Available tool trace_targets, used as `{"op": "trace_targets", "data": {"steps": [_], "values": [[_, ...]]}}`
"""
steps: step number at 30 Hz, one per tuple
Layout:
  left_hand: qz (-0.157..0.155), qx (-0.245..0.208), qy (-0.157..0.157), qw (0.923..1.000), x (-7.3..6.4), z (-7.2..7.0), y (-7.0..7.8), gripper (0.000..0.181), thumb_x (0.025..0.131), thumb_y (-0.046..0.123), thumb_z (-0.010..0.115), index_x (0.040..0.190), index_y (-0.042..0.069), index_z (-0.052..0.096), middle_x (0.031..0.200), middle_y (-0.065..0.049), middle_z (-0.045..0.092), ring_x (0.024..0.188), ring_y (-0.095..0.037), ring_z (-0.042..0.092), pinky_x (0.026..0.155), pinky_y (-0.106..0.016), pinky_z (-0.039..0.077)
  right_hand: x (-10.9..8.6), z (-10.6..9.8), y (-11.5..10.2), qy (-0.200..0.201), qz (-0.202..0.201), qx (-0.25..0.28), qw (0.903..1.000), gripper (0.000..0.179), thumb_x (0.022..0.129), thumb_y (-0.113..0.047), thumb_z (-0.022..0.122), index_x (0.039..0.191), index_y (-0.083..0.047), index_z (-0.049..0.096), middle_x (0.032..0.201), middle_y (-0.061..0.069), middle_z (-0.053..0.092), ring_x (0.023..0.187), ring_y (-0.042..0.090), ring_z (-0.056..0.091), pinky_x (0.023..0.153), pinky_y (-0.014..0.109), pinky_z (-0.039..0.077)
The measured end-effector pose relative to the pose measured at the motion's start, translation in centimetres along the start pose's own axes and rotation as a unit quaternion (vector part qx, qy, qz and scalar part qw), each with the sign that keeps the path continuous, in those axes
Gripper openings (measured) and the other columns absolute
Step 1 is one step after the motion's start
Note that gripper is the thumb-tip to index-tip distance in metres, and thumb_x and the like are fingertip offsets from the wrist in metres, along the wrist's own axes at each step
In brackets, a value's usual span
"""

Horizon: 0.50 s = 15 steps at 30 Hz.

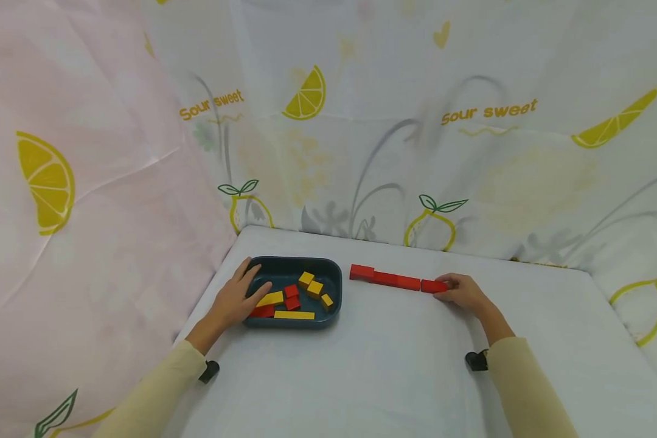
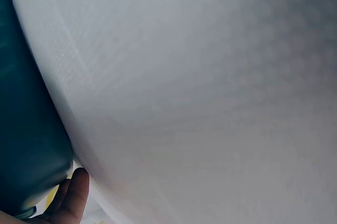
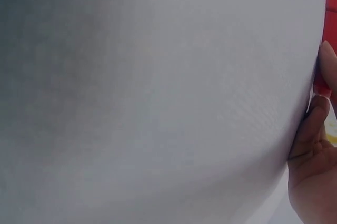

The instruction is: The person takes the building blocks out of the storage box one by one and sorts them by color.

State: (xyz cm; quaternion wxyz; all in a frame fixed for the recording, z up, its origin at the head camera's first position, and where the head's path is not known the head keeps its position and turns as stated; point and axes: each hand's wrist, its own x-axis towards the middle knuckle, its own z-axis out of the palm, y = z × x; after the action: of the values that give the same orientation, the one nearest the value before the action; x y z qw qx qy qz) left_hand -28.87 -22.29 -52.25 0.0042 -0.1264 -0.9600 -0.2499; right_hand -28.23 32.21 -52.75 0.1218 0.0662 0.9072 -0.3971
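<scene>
Right hand [image 1: 465, 294]: pinches right end of red block [image 1: 430, 286] | red row [image 1: 392, 280]: just left of that block | left hand [image 1: 234, 302]: fingers spread, over left rim of blue tray [image 1: 306, 324]

They're rocking long pale-yellow sleeves [image 1: 153, 389], pretty plain ones. A stubby black gadget [image 1: 210, 371] is poking out by the left cuff [image 1: 193, 360], and a second black gadget [image 1: 475, 361] is sitting by the right cuff [image 1: 505, 350].
</scene>
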Motion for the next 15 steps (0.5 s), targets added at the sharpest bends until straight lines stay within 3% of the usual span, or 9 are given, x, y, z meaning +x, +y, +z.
{"op": "trace_targets", "data": {"steps": [15], "values": [[0.002,-0.005,0.0,1.0,-0.16,-0.14,0.21,0.075,0.098,0.056,0.048,0.153,0.008,0.034,0.165,-0.019,0.015,0.14,-0.047,0.036,0.111,-0.067,0.03,0.06,0.59,-0.41,0.017,0.0,-0.02,0.9996,0.044,0.09,-0.018,0.072,0.129,-0.002,0.06,0.113,0.019,0.058,0.105,0.033,0.049,0.083,0.037,0.046]]}}
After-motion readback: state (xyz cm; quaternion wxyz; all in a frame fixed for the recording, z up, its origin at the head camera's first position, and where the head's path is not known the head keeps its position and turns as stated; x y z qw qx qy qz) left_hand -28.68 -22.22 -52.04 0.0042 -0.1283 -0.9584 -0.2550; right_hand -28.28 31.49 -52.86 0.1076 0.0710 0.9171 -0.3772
